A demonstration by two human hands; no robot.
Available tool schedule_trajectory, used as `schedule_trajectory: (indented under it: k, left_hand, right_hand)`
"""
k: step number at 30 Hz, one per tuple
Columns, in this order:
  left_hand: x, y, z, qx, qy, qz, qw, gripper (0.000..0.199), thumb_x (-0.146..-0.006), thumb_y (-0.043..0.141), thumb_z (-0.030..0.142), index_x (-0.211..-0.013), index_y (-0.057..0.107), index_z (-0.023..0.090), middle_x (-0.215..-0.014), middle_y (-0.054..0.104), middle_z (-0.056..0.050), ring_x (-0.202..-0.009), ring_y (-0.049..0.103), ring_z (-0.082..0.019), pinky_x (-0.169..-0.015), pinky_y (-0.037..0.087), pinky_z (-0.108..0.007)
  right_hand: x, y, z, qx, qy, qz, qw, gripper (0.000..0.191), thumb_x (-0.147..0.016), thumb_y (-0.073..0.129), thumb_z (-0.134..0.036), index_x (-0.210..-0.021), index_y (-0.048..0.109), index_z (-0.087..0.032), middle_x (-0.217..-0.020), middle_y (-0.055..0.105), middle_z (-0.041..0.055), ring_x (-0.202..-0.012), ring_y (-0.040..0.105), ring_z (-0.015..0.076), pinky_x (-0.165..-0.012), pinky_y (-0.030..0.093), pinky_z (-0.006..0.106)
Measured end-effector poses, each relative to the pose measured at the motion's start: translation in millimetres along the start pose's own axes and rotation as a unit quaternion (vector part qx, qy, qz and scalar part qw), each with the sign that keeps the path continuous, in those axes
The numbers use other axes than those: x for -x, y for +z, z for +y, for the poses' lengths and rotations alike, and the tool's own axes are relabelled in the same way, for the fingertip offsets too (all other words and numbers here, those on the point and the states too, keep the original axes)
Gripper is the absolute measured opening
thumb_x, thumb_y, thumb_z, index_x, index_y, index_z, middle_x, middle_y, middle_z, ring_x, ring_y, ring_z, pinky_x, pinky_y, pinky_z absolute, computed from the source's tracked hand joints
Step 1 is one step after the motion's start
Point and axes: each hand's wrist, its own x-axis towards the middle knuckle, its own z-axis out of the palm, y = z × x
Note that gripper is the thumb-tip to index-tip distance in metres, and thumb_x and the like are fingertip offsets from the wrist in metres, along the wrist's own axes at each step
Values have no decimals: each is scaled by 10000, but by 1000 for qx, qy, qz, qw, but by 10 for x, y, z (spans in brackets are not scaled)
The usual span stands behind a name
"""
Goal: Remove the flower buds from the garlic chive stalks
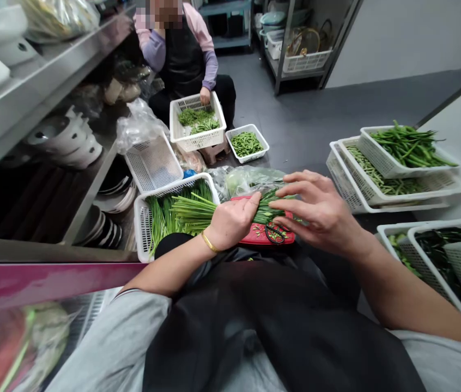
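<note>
White plastic is seen at the left, where a basket [144, 231] is filled with loose greens [160, 220]. Across the basket's right part in the view, the paler, fanned ends of a bunch of green stalks [193, 211] are spread. The bunch can be judged light, springy along the stalks and softer towards the darker end; it is likely to be bruised or bent if squeezed hard, and single stalks may be slipped loose if the grip is slack. It is best taken hold of around the middle, with the stalks gathered together.

Just there it is encircled by the left hand [236, 219], whose fingers are closed around it, so the bunch is passed through the fist and shown on both sides. Its darker end is held out to the right, above a red board [249, 237] on which green bits and a black loop [275, 233] are seen. Beside that end, at the far right, the right hand [316, 209] is held with fingers spread apart; whether the leaves are touched by its fingertips cannot be told.
</note>
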Motion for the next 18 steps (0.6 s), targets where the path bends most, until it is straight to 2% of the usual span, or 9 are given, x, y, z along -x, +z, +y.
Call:
schedule_trajectory:
  k: [4,8,10,13,15,16,18]
  left_hand:
    - [-74,-60,61,-53,32,-43,997,400,-919,375,113,-1280,543,74,-704,671,-72,-584,639,-150,-543,504,-230]
    - [-97,-74,113,-75,69,-102,989,391,-928,355,106,-1263,554,71,-659,646,-69,-561,637,-164,-493,479,-230]
    - [-92,-69,113,-71,73,-115,988,391,-931,352,106,-1262,557,64,-658,645,-76,-578,646,-172,-497,480,-234]
    - [-80,-48,100,-71,63,-123,988,402,-931,358,101,-1283,548,65,-672,654,-81,-591,651,-173,-514,484,-236]
    - [-78,-29,103,-77,55,-121,988,405,-929,368,101,-1293,544,70,-682,660,-80,-576,646,-167,-518,485,-234]
    - [-79,-22,110,-78,52,-114,989,402,-929,373,103,-1291,545,70,-684,662,-79,-564,640,-163,-515,484,-234]
    - [-84,-17,129,-79,51,-90,992,393,-928,378,100,-1279,551,63,-673,658,-74,-545,631,-159,-503,478,-232]
  right_hand:
    - [23,154,31,70,-31,-45,996,131,-881,560,-206,-916,684,-230,-893,670,50,-1070,576,228,-1029,390,465]
    - [42,183,48,42,-28,-132,990,160,-880,508,-217,-846,661,-182,-854,658,72,-948,598,225,-949,433,441]
    - [62,194,32,46,-15,-146,988,193,-896,483,-215,-799,646,-179,-823,650,64,-870,599,201,-944,436,422]
    - [85,276,-4,94,12,-126,988,191,-875,483,-175,-758,633,-170,-787,643,69,-831,591,203,-976,416,440]
    - [76,375,-1,102,55,-97,988,172,-835,501,-166,-703,611,-164,-765,636,87,-815,585,218,-944,430,452]
    - [63,427,15,78,88,-80,990,164,-816,510,-170,-675,594,-167,-746,630,89,-790,582,218,-896,453,442]
    - [31,508,78,-35,177,-28,983,148,-784,526,-187,-641,562,-179,-704,617,72,-713,569,195,-761,487,389]
